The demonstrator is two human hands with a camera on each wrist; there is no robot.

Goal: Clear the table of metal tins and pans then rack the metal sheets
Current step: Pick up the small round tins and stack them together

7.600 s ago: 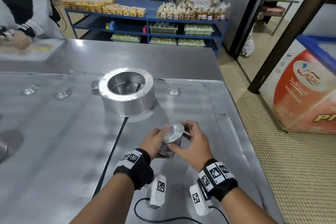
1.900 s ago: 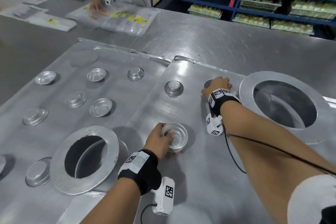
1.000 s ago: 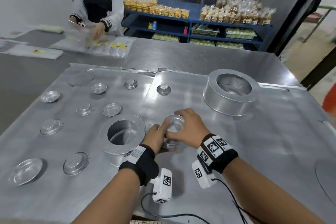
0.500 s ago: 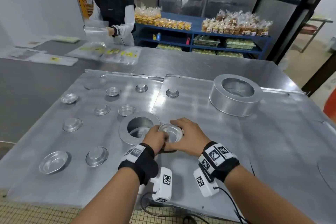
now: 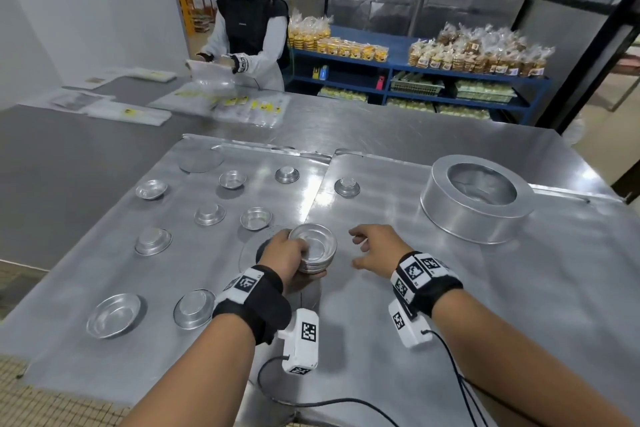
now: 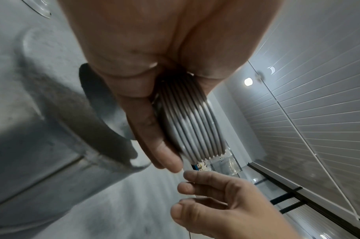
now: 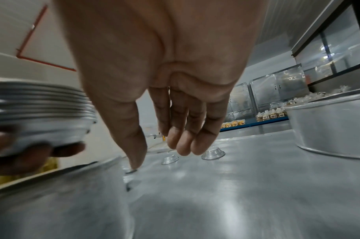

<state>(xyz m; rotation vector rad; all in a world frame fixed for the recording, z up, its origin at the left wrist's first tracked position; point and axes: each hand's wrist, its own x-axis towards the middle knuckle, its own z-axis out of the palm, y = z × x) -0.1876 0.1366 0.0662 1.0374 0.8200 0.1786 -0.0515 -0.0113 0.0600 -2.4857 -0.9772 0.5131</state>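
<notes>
The left hand (image 5: pixel 287 255) grasped a nested stack of small tins (image 5: pixel 317 253), fingers curled under its base and thumb at the rim; the left wrist view showed many stacked rims (image 6: pixel 193 126) edge-on between thumb and fingers. The stack was held above a smaller ring pan (image 5: pixel 251 250), most of which was hidden behind the hand. The right hand (image 5: pixel 375 250) hovered just to the right of the stack, apart from it, fingers loosely bent and holding nothing; the right wrist view confirmed the fingers (image 7: pixel 181 129) hanging free above the metal sheets (image 5: pixel 450 288). Loose single tins lay spread over the left sheet: two near the front edge (image 5: pixel 114 315) (image 5: pixel 194 308), others further back (image 5: pixel 153 241) (image 5: pixel 210 214) (image 5: pixel 255 218) (image 5: pixel 151 189) (image 5: pixel 232 179) (image 5: pixel 287 174), some upright, some inverted. One inverted tin (image 5: pixel 347 186) sat on the right sheet. A large ring pan (image 5: pixel 476 199) stood at the far right of that sheet, well apart from both hands. Across the table (image 5: pixel 415 135), a second person (image 5: pixel 251 28) handled clear plastic bags (image 5: pixel 242 107). Blue shelving (image 5: pixel 415 80) with packaged goods stood behind.
</notes>
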